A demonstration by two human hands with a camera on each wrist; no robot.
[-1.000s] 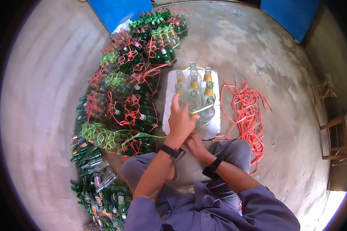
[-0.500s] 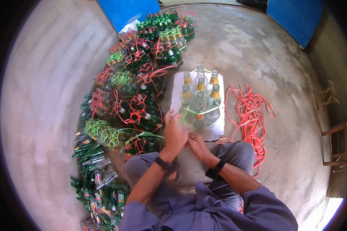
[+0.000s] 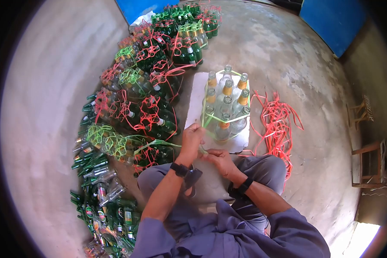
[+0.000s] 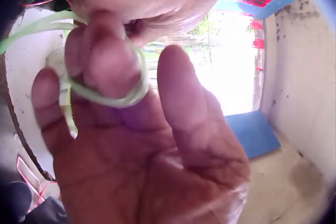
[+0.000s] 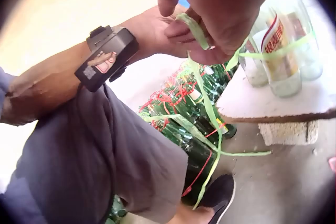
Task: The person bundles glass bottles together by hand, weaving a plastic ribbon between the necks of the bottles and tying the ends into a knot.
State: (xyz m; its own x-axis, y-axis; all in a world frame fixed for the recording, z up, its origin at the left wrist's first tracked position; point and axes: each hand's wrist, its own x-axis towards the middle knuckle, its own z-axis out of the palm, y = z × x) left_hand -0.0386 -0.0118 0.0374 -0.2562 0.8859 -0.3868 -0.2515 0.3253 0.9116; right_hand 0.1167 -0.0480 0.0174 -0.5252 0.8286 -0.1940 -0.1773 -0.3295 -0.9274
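Several clear glass bottles (image 3: 227,103), some with gold neck labels, stand grouped upright on a white board (image 3: 195,101). A light green plastic strap (image 3: 217,117) runs around the group. In front of the board's near edge, my left hand (image 3: 192,139) holds the strap; in the left wrist view a loop of green strap (image 4: 113,100) goes around bent fingers. Close at its right, my right hand (image 3: 222,162) pinches the strap between thumb and fingers. In the right wrist view, loose strap ends (image 5: 210,108) hang below the hands.
Green and clear bottles (image 3: 159,116), bundled with red and green straps, line the left side. Loose bottles (image 3: 105,210) lie nearer me. A heap of red strap (image 3: 277,124) lies right of the board. Wooden stools (image 3: 367,165) stand at far right.
My left hand has come back from over the front bottles toward my body, beside the right hand. The right hand has shifted slightly right and now pinches the strap.
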